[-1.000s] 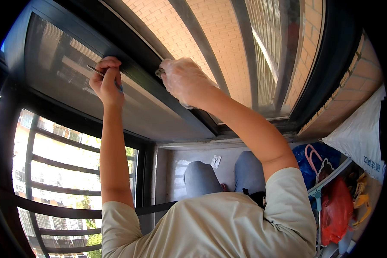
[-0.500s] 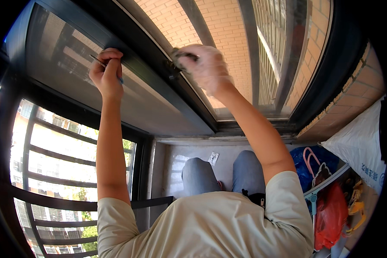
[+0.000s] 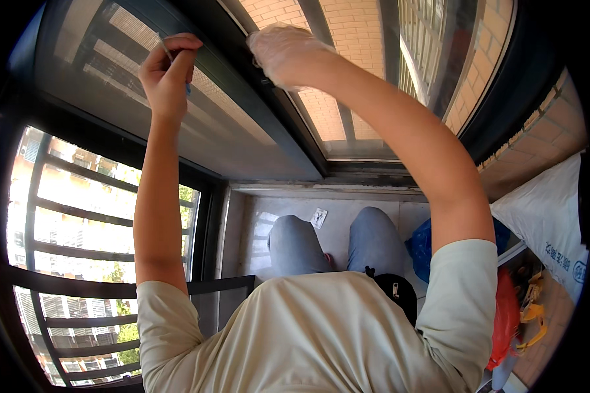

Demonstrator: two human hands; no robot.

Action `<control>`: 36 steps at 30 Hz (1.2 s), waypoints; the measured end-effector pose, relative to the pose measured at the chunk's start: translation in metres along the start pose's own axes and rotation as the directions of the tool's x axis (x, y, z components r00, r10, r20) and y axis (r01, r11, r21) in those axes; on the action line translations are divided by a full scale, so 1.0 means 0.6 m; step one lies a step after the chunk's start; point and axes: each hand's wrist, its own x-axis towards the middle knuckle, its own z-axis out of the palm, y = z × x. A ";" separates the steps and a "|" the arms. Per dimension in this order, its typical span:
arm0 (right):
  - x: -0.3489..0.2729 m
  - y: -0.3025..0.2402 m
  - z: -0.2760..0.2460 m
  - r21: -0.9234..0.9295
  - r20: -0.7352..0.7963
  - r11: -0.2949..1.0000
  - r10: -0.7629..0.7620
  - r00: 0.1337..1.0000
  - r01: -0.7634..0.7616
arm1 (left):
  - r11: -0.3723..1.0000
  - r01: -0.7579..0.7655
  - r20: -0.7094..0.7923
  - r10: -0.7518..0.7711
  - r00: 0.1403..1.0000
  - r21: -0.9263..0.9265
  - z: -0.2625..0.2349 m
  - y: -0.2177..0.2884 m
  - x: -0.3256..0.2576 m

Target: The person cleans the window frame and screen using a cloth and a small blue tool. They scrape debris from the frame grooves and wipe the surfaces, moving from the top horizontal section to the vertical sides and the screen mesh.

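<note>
My left hand [image 3: 168, 69] is raised against a grey window screen [image 3: 177, 105], its fingers pinched on a thin stick-like tool [image 3: 166, 49] with a blue part under the fingers. My right hand [image 3: 283, 56] wears a thin clear glove and presses on the dark window frame [image 3: 262, 105] between the screen and the glass pane [image 3: 347, 59]. Whether it grips anything is hidden by the glove and blur. Both arms reach upward from my beige shirt.
Brick wall shows through the glass. Metal window bars [image 3: 52, 216] stand at the left. Below are my knees in blue jeans [image 3: 334, 239], a tiled floor with a small paper [image 3: 318, 217], a blue bag [image 3: 423, 245], a white sack [image 3: 547, 216] and red and yellow items [image 3: 518, 308].
My right hand has slid along the dark frame, first right then further up toward the top. My left hand has stayed pinched on the tool at the screen.
</note>
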 end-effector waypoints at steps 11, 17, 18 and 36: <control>-0.006 0.010 0.002 0.316 -0.023 0.948 0.032 0.999 -0.023 | 0.997 0.069 -0.010 -0.069 0.998 0.039 0.004 -0.009 -0.001; -0.026 0.035 0.011 0.571 -0.371 0.820 0.281 0.885 -0.022 | 0.997 0.045 -0.072 -0.040 0.997 0.066 0.007 -0.006 -0.006; -0.029 0.032 0.023 0.445 -0.420 0.895 0.195 0.886 0.014 | 0.997 0.041 -0.061 -0.037 0.997 0.064 0.007 -0.008 -0.005; -0.056 0.029 0.102 0.714 -0.324 0.700 0.355 0.877 -0.019 | 0.980 0.080 -0.009 -0.079 0.997 0.184 0.021 -0.005 -0.026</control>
